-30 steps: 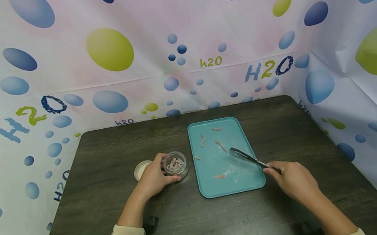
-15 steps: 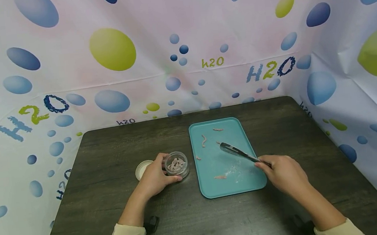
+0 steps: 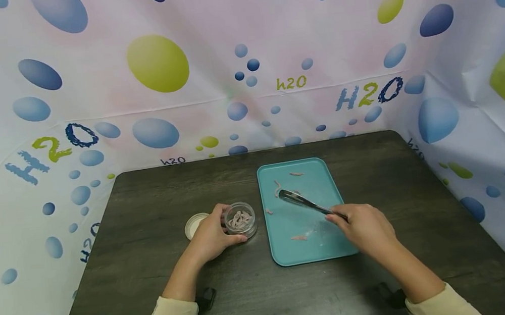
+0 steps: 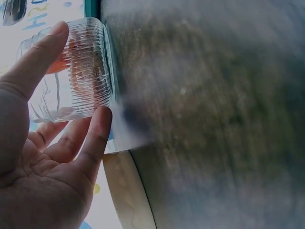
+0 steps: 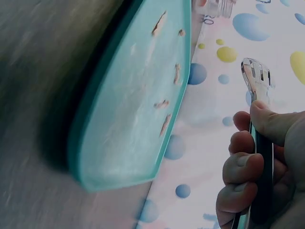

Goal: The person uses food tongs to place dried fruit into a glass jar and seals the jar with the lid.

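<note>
My left hand [image 3: 214,236] holds a small ribbed glass jar [image 4: 90,71] upright on the table, thumb on one side and fingers on the other. Pale meat-like strips [image 3: 240,219] fill part of the jar. In my right hand [image 3: 365,229] are metal tongs [image 3: 304,201] with a slotted tip [image 5: 259,78], gripped by the handle with curled fingers. The tip hangs over the upper left of a teal tray [image 3: 285,256]. Several thin pinkish strips lie scattered on the tray, one of them [image 3: 300,237] near its front. The tongs' tip partly covers two strips in the head view.
A round cream-coloured lid [image 3: 193,225] lies just left of the jar, partly behind my left hand. The dark wooden table [image 3: 147,198] meets a bubble-patterned sheet [image 3: 207,70] at the back and sides. Black wrist gear [image 3: 207,299] sits below my left wrist.
My right hand has moved the tongs leftward across the tray, from the right-middle toward the strips at the upper left. My left hand keeps its hold on the jar. The head view has shifted slightly.
</note>
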Demonstrator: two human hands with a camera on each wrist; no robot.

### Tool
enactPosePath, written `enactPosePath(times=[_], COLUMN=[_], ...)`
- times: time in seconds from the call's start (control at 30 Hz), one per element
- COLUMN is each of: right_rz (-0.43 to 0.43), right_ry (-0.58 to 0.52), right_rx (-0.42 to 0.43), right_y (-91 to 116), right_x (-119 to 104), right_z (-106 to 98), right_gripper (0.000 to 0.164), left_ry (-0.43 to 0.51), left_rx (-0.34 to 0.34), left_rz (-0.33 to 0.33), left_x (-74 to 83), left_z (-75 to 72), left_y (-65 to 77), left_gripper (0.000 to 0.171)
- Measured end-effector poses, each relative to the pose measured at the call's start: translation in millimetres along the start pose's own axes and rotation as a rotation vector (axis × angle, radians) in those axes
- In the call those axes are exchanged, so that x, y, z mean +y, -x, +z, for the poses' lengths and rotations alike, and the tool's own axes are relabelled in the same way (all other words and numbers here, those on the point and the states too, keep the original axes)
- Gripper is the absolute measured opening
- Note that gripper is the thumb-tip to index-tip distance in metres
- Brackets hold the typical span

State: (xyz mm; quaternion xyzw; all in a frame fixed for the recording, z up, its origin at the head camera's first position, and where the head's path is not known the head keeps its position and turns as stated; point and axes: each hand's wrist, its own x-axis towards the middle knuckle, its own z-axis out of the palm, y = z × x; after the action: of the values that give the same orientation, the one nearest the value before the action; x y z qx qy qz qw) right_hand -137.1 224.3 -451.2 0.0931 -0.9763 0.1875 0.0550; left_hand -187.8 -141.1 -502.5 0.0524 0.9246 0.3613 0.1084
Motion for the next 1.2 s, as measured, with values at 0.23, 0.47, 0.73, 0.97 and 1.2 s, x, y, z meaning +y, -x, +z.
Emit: enactPosePath(times=[0.23,0.47,0.73,0.97,1.2], right_rz=[-0.066,-0.102,-0.153,-0.136,-0.115], right_ry=[-0.017,-0.015,-0.016,-0.024,-0.054], right_rx=[0.018,0.014,0.013,-0.028,-0.044], right_y=[-7.6,-16.2,-24.3,-30.1,-32.0], right_x=[-20.2,-36.2,-52.6,-61.2,-62.7], right_z=[8.9,20.9,31.5,38.1,41.7], right_gripper=[0.025,0.022,0.015,0.014,0.015], left_ry=[0.016,0.014,0.025,0.012,0.029], left_rx=[-0.003,0.001,-0.004,-0.006,0.003], left_rz=[-0.002,-0.002,0.002,-0.003,0.001], left_x=[0.9,1.0,0.7,1.2,1.1], left_z=[-0.5,-0.4,-0.4,0.0,-0.4], left_y=[0.1,0.0,0.0,-0.2,0.7], left_gripper=[0.090,0.089,0.091,0.092,0.090])
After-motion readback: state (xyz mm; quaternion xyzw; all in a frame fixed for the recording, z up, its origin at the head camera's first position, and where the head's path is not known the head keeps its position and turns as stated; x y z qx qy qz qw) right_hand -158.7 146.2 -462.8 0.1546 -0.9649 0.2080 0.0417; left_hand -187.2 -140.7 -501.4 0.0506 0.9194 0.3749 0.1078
